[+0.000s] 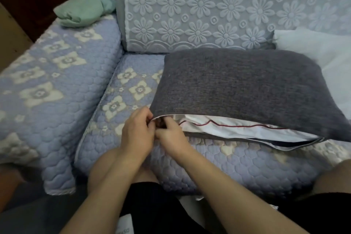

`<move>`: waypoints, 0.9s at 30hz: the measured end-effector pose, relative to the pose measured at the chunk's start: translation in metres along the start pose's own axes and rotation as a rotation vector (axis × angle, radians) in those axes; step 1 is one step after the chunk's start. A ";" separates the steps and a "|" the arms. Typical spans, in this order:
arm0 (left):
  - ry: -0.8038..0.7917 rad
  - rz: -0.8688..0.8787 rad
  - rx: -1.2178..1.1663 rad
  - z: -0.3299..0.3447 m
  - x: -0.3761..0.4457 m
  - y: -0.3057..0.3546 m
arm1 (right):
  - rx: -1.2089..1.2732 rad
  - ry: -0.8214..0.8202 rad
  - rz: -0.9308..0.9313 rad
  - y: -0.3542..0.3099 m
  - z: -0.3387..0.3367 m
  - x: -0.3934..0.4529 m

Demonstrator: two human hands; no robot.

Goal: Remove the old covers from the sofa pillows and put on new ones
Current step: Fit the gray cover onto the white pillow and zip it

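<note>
**Head view: both hands at the zip corner of the grey cover**

Head camera looks down on the sofa (62, 89), quilted blue with cream flowers, a lace flower throw (218, 5) over its backrest. On the seat lies the pillow in its grey cover (237, 89), flat, long open edge facing me. That edge gapes along most of its length and the white insert (228, 126), with a thin red line of stitching, shows through it. Whether this cover is coming off or going on I cannot tell from here.

To the right, a bare white pillow (322, 51) lies just beside the grey one. On the armrest far left sits a bundled green cloth (85, 5).

Smallest now: my left hand (137, 133) and right hand (170, 135) meet at the cover's near left corner, fingers curled and pinching there. I judge they are on the cover's edge or its zip pull, though the pull itself is hidden between the fingers.

Handling, as I judge it: the pillow is light and soft, and it will squash, not resist. The woven cover looks coarse and should not slip. Best hold is the hem at the opening, one hand on each lip, rather than the padded middle, where a grip would only bunch insert and cloth together.
</note>
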State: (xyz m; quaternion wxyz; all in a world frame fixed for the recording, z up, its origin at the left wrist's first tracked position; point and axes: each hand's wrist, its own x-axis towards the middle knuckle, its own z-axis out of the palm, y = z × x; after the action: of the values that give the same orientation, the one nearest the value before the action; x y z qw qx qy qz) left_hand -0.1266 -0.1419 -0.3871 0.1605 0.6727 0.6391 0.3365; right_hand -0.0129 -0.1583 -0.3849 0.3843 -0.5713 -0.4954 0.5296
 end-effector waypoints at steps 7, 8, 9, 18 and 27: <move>-0.128 0.057 -0.204 0.006 -0.015 0.004 | 0.595 -0.078 0.228 -0.020 -0.008 0.027; -0.135 0.075 -0.186 0.006 -0.009 0.002 | 0.606 -0.107 0.205 -0.010 -0.007 0.018; -0.157 0.121 -0.134 0.006 -0.005 -0.002 | 0.593 -0.130 0.191 0.006 -0.010 0.005; -0.078 0.237 0.568 0.019 -0.016 -0.009 | 0.782 0.555 0.187 0.033 -0.146 -0.060; 0.002 0.385 0.370 0.018 -0.001 0.023 | 0.806 0.792 0.103 0.000 -0.192 -0.078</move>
State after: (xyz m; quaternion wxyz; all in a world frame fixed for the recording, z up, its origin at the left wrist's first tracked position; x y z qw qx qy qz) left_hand -0.0971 -0.1422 -0.3852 -0.0326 0.7997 0.5499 0.2389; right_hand 0.1803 -0.2178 -0.3403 0.7019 -0.5582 -0.0437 0.4403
